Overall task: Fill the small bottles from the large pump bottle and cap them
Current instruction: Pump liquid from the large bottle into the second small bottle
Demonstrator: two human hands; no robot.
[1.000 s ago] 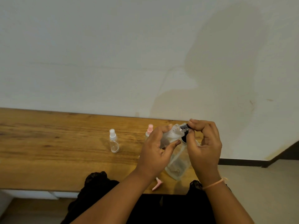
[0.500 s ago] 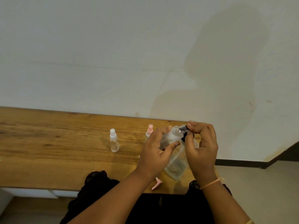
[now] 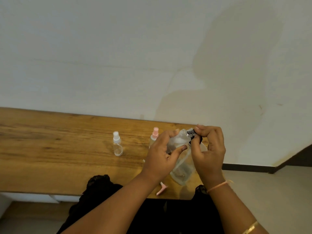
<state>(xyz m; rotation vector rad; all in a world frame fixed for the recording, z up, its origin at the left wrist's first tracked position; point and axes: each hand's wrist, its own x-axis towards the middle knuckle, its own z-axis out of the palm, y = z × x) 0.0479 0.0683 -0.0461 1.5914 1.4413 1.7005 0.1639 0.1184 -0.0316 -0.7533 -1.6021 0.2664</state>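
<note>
— What fills the frame?

— Mostly a pale wall [image 3: 118,48], across the whole upper half. Below it a wooden counter [image 3: 50,157] runs from the left edge to right of centre, with the person's dark clothing along the bottom.

— And the hands?

— Both are raised together right of centre, over the counter's right end. The left hand [image 3: 162,157] has its fingers and thumb curled round a small clear bottle [image 3: 177,139], which is tilted with its neck toward the upper right. The right hand [image 3: 209,152] pinches a black cap [image 3: 190,132] at that neck between thumb and fingertips, its other fingers curled in. I cannot tell whether the cap is fully seated.

— Where is the large bottle?

— The large bottle [image 3: 183,171] stands on the counter just beneath the hands, near the front edge. It is clear, and its top is hidden behind them.

— Any other small ones?

— Two, upright on the counter. A white-capped small bottle [image 3: 117,146] stands left of the hands, well apart from them. A pink-capped small bottle [image 3: 155,134] stands just behind the left hand, its body mostly covered.

— Anything smaller?

— A pink plastic piece [image 3: 161,190] lies at the counter's front edge below the left wrist, and a thread band [image 3: 217,185] circles the right wrist.
</note>
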